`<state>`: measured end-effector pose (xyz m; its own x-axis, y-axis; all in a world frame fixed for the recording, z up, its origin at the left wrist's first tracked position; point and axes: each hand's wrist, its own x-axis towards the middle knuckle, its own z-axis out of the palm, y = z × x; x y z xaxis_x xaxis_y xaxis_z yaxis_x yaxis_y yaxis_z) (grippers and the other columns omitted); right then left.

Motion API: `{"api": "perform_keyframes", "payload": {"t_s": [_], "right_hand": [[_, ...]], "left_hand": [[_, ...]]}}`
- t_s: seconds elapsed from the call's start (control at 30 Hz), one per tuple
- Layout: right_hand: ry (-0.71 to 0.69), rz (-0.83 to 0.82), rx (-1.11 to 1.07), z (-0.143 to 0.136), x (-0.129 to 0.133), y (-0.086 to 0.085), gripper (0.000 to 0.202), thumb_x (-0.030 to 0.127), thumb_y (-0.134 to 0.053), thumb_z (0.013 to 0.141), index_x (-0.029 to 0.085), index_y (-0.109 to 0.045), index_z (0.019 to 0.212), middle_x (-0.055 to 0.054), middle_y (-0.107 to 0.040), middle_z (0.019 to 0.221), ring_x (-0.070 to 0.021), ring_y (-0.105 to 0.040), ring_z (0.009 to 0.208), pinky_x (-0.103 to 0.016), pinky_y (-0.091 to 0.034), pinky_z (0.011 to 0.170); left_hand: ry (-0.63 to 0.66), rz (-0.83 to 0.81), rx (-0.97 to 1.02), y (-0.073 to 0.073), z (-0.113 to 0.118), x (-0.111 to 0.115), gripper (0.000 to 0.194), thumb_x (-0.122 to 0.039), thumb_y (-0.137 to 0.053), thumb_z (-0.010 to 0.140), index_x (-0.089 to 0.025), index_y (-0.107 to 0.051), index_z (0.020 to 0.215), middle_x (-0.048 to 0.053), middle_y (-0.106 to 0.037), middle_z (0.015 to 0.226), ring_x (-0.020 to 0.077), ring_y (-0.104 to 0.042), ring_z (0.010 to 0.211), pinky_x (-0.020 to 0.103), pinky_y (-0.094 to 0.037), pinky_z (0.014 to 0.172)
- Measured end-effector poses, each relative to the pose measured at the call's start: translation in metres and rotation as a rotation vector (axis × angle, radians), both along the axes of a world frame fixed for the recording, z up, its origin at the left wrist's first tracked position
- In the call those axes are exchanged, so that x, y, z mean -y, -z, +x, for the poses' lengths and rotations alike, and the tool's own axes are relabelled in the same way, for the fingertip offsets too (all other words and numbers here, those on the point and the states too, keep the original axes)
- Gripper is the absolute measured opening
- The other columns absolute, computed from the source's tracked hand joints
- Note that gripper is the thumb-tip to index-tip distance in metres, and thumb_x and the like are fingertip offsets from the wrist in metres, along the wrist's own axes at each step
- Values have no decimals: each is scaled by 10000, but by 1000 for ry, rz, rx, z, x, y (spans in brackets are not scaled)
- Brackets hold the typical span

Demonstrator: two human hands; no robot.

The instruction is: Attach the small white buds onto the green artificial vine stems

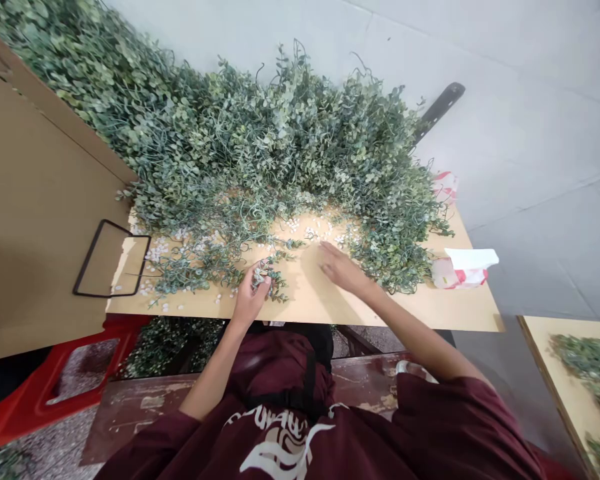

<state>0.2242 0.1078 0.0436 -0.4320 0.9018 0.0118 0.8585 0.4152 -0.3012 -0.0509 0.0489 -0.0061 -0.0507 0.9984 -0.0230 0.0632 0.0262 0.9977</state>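
My left hand (251, 291) is closed around a small artificial leaf sprig (276, 283) near the table's front edge. Stretched over the bare wood, my right hand (341, 268) reaches towards some small white pieces (316, 231); its fingers are extended, and I see nothing held in them. A big heap of green artificial foliage (280, 133) spreads along the back of the table. Loose sprigs (190, 263) lie to the left of my left hand, with more white bits (157, 252) scattered around them.
The wooden tabletop (460, 310) carries a tissue pack (463, 273) on the right. A cardboard box (40, 200) stands at the left, beside a black wire frame (100, 293). Below are a red stool (75, 393) and a bench (130, 413). Another table (555, 373) is at lower right.
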Motion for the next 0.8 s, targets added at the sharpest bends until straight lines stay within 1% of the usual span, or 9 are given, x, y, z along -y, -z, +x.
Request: {"api": "perform_keyframes", "payload": {"t_s": [0.03, 0.1, 0.17, 0.27, 0.37, 0.47, 0.53, 0.67, 0.8], "right_hand": [[30, -9, -25, -8, 4, 13, 564, 407, -354, 977, 110, -410, 1453, -163, -392, 1529, -292, -322, 1447, -471, -300, 1197], [139, 21, -74, -19, 6, 31, 583, 399, -247, 1002, 94, -330, 1492, -158, -307, 1574, -264, -223, 1488, -455, -243, 1220], [270, 79, -84, -27, 0, 40, 574, 368, -186, 1012, 95, -291, 1506, -157, -273, 1588, -256, -173, 1501, -474, -211, 1219], [385, 128, -28, -42, -20, 43, 557, 338, -220, 1007, 83, -306, 1495, -177, -266, 1586, -285, -155, 1500, -512, -184, 1203], [383, 125, 4, -60, -47, 42, 568, 336, -315, 987, 55, -325, 1480, -206, -271, 1578, -310, -169, 1492, -514, -181, 1193], [355, 129, 0, -79, -77, 41, 594, 363, -385, 967, 49, -338, 1469, -219, -290, 1568, -325, -195, 1482, -517, -200, 1182], [334, 149, 11, -91, -96, 40, 602, 393, -410, 961, 30, -372, 1441, -239, -316, 1549, -339, -246, 1462, -513, -217, 1173], [278, 150, 73, -115, -128, 37, 570, 450, -393, 976, 0, -509, 1304, -284, -500, 1397, -356, -421, 1354, -501, -256, 1150], [249, 100, 132, -136, -155, 37, 517, 441, -438, 966, 17, -558, 1237, -275, -575, 1309, -350, -481, 1303, -468, -320, 1114]], "left_hand": [[1, 6, 2, 0, 0, 0, 493, -413, -577, 877, -165, -525, 1300, 105, -652, 1208, 219, -629, 1062, 314, -481, 938], [7, 24, 3, -1, 0, 0, 491, -416, -573, 881, -169, -527, 1302, 107, -644, 1229, 219, -625, 1070, 315, -477, 946], [7, 34, -4, -1, 0, 0, 486, -422, -570, 882, -172, -534, 1297, 107, -639, 1241, 224, -616, 1096, 321, -467, 967], [8, 9, -17, 0, 0, 0, 495, -430, -574, 881, -168, -538, 1299, 101, -658, 1191, 231, -615, 1097, 330, -469, 965], [22, -23, -20, 1, -1, 1, 514, -435, -577, 879, -166, -527, 1314, 95, -674, 1143, 231, -630, 1059, 332, -486, 933], [22, -21, -15, 0, 0, 1, 509, -432, -578, 876, -176, -533, 1314, 100, -660, 1196, 237, -627, 1084, 336, -484, 949], [30, -9, -5, 0, 0, 0, 505, -424, -574, 878, -175, -533, 1316, 108, -649, 1234, 238, -619, 1115, 339, -475, 974], [44, -12, -5, -3, 0, 0, 488, -404, -570, 886, -174, -532, 1315, 111, -636, 1272, 237, -606, 1156, 337, -462, 999], [77, -15, 12, -5, 0, -1, 456, -373, -553, 902, -176, -532, 1312, 109, -647, 1257, 232, -617, 1136, 337, -470, 983]]}}
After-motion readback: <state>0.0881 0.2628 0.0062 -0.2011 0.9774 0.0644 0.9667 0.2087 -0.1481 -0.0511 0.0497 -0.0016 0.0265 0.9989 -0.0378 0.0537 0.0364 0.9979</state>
